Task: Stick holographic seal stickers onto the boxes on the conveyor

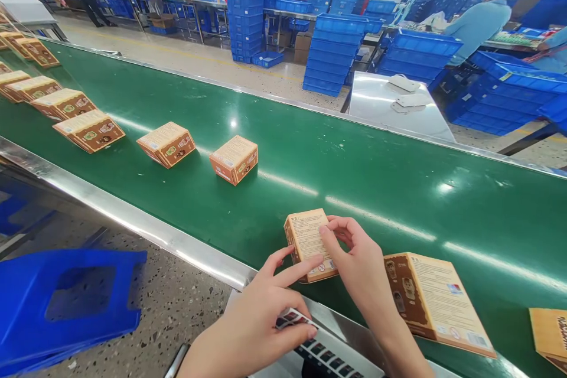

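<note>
A small orange-brown carton [307, 237] lies on the green conveyor belt [354, 189] near its front edge. My right hand [357, 260] rests on the carton's right side with fingers curled on its top. My left hand [261, 322] points its forefinger onto the carton's front corner while its other fingers pinch a strip of small labels [292, 319]. A larger carton [436, 301] lies just right of my right wrist.
Several more cartons [234, 158] trail away leftward along the belt. A blue plastic crate [62, 301] sits on the floor at lower left. A steel table [390, 106] and stacked blue crates [332, 53] stand beyond the belt, with people working at benches.
</note>
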The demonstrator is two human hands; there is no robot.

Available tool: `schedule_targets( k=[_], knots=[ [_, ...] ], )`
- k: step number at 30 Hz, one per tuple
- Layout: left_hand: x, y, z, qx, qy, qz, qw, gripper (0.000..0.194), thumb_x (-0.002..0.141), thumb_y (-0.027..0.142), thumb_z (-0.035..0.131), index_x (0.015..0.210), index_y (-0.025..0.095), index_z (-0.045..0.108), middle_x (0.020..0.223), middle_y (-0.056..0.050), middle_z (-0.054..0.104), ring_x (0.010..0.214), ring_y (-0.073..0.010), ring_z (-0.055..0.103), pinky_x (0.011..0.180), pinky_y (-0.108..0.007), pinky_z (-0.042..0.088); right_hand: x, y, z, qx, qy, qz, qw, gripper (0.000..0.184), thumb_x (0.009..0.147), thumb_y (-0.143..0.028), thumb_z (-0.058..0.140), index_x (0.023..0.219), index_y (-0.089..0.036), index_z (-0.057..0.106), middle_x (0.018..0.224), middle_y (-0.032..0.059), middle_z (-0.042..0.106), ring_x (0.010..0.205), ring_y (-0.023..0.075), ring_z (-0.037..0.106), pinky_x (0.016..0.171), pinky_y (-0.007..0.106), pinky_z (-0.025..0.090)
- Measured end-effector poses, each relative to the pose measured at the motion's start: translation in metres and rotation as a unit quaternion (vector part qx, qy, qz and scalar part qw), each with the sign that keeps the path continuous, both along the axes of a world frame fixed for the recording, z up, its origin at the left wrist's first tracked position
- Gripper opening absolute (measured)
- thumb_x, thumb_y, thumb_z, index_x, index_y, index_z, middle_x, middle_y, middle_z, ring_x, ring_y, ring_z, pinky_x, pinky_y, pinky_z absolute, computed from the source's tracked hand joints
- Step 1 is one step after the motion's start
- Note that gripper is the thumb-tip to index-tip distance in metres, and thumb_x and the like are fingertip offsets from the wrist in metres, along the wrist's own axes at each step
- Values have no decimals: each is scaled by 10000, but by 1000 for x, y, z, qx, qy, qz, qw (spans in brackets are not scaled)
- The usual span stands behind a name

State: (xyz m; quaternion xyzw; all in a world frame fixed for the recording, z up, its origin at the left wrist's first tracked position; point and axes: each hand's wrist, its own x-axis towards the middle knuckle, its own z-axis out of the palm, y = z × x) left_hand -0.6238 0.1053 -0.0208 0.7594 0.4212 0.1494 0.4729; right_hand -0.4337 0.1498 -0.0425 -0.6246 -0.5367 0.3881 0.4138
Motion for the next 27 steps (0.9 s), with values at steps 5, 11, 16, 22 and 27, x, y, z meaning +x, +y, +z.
schedule_targets(
  k=[5,11,16,22,27],
  knots=[
    [10,-3,-2,-9,-4,-13,1000,93,869,245,710,783,234,742,1593,52,410,1544,-339,132,1206,-557,283,14,11,-4,4,17,-56,998,423,828,-513,703,1038,-226,474,949,82,726,844,246,712,758,405,575],
    [5,-9,3,-15,-59,86,994,138,885,256,682,758,225,729,1475,-54,561,1400,-327,416,1113,-480,401,45,10,22,54,-104,-16,993,299,924,-472,571,1064,-207,579,972,102,744,799,244,732,623,350,562],
    [5,-11,10,-107,-69,216,968,271,890,387,648,736,176,722,700,-35,675,668,-174,580,635,-274,467,38,-35,49,151,-166,204,953,138,965,-324,589,1091,-282,628,1014,7,754,901,175,736,744,253,592],
    [10,-6,13,-204,-166,226,938,338,882,483,627,845,161,725,720,-24,647,670,-156,540,621,-239,430,24,-46,34,180,-154,265,935,286,983,-164,533,1244,-280,529,1011,-3,739,862,139,731,781,214,586],
    [4,-8,15,-143,-125,214,958,425,950,489,509,687,162,577,659,8,482,647,-136,416,597,-238,339,23,-38,43,227,-182,278,916,191,981,-135,514,1123,-236,592,933,22,724,840,165,705,742,269,573]
  ],
)
